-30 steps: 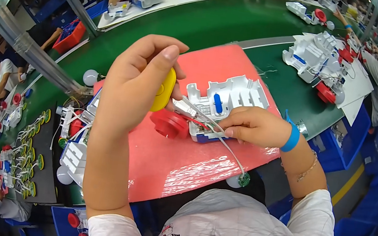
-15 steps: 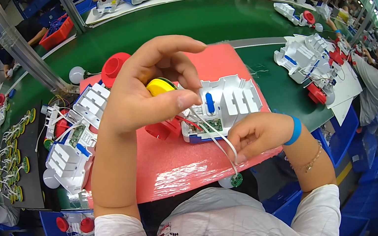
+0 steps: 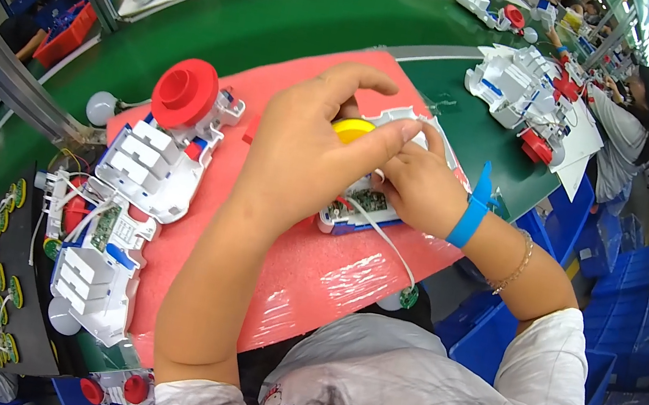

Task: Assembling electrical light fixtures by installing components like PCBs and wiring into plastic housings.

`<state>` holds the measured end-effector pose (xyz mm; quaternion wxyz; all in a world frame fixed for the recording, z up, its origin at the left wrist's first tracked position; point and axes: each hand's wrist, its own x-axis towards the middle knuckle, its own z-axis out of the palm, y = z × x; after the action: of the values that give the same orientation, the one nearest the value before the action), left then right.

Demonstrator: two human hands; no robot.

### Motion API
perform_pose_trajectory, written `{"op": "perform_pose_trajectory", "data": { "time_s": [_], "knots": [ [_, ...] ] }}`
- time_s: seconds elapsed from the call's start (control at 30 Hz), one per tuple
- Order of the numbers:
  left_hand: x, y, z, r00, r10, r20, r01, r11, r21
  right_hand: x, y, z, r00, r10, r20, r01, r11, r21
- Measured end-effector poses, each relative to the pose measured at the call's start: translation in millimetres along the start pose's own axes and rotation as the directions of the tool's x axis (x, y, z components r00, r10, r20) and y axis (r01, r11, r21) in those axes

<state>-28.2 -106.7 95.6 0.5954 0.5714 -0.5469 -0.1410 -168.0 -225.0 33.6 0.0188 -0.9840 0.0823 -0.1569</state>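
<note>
My left hand [image 3: 307, 152] is closed around a yellow tool [image 3: 351, 128], its fingers curled over it above a white plastic toy housing [image 3: 358, 208] on the red mat [image 3: 302, 285]. My right hand [image 3: 422, 186], with a blue wristband [image 3: 472, 210], presses on the same housing, fingertips touching the left thumb. A green circuit board and a white wire [image 3: 386, 243] show at the housing's near edge. Most of the housing is hidden under both hands.
Two more white housings [image 3: 146, 164] [image 3: 93, 275], one with a red round cap [image 3: 184, 91], lie at the mat's left. A green conveyor belt [image 3: 286, 20] runs behind. Further white-and-red units [image 3: 528, 86] sit at the right. Other people work along the belt. Blue bins stand below right.
Both hands have come together over the housing; the right hand moved left onto it. A housing with a red cap now lies at the mat's left.
</note>
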Motion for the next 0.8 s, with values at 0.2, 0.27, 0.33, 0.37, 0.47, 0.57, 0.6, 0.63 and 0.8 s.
{"op": "perform_pose_trajectory", "data": {
  "time_s": [0.2,0.27,0.33,0.37,0.47,0.57,0.6,0.63,0.8],
  "knots": [
    [-5,-6,-4,1.000,0.001,0.015,0.000,1.000,-0.023,2,-5,2,0.999,0.028,0.034,-0.028,1.000,0.000],
    [-6,-8,-5,1.000,0.016,0.009,-0.016,1.000,-0.023,2,-5,3,0.999,0.021,0.024,-0.021,1.000,-0.013],
    [-6,-10,-5,1.000,0.019,0.023,-0.019,1.000,-0.012,1,-5,5,1.000,-0.006,0.025,0.006,1.000,-0.006],
    [-6,-10,-4,1.000,0.020,0.023,-0.019,1.000,-0.014,1,-4,4,1.000,-0.005,0.026,0.005,1.000,-0.007],
    [-5,-11,-5,0.999,0.034,0.024,-0.035,0.999,0.041,5,-5,4,0.995,-0.019,0.094,0.025,0.998,-0.061],
    [-4,-11,-6,1.000,-0.019,0.022,0.018,0.999,0.030,10,-7,5,0.987,-0.014,0.161,0.036,0.990,-0.137],
    [-3,-11,-6,1.000,-0.019,0.022,0.018,0.999,0.027,11,-7,4,0.980,-0.012,0.200,0.043,0.987,-0.153],
    [-3,-10,-6,1.000,-0.016,0.022,0.015,1.000,0.023,13,-9,2,0.971,-0.008,0.238,0.050,0.984,-0.172],
    [-5,-13,-9,0.996,-0.069,0.049,0.063,0.992,0.109,2,-5,1,0.987,-0.059,0.149,0.072,0.994,-0.084]
  ]
}}
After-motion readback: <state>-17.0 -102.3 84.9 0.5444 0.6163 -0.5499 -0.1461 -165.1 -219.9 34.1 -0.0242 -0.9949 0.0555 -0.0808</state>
